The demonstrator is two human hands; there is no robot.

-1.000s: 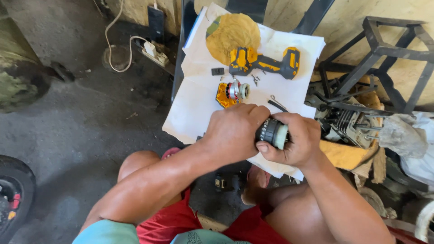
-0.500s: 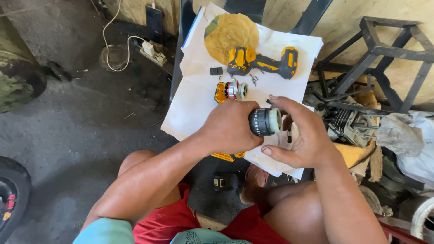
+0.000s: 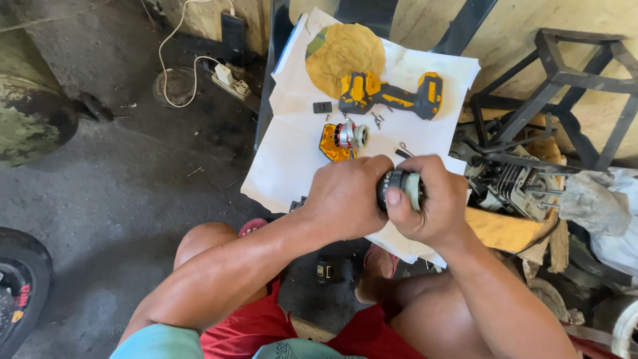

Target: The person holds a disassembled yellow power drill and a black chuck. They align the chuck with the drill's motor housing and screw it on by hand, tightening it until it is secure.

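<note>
Head view: left hand [image 3: 347, 197] and right hand [image 3: 430, 205] both clasp a cylindrical drill gearbox [image 3: 401, 188] above the white paper's [image 3: 286, 159] near edge. A firm, square grip likely prevents slipping.

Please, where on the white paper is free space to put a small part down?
The white paper is bare on its left side, between the orange motor piece and the paper's left edge. The upper right is crowded: yellow drill body, loose screws. Both hands cover the near edge.
</note>
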